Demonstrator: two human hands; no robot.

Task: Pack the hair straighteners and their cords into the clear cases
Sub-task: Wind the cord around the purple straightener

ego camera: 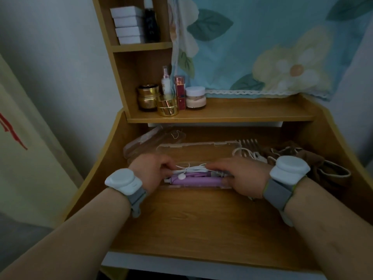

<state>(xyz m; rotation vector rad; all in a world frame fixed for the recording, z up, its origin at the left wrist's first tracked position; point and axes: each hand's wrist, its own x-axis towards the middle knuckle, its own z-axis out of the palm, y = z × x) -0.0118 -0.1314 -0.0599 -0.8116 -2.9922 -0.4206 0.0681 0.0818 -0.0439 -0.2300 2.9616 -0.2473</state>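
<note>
A purple hair straightener [198,180] lies lengthwise in the base of an open clear case [201,150] in the middle of the wooden desk. Its white cord [193,169] is bundled along its far side. My left hand [150,170] pinches the cord bundle at the left end. My right hand [241,176] presses down on the cord and the straightener at the right end. The case's lid stands open behind them. A second clear case [147,142] lies further back on the left, with a bit of white string on it.
Another white cord [249,154] and a brown bag [314,164] lie at the right, beside a comb [247,142]. Cosmetic jars [167,107] and bottles stand on the shelf [242,114] above the desk. White boxes [128,25] fill the upper cubby. A floral cloth [272,43] hangs behind.
</note>
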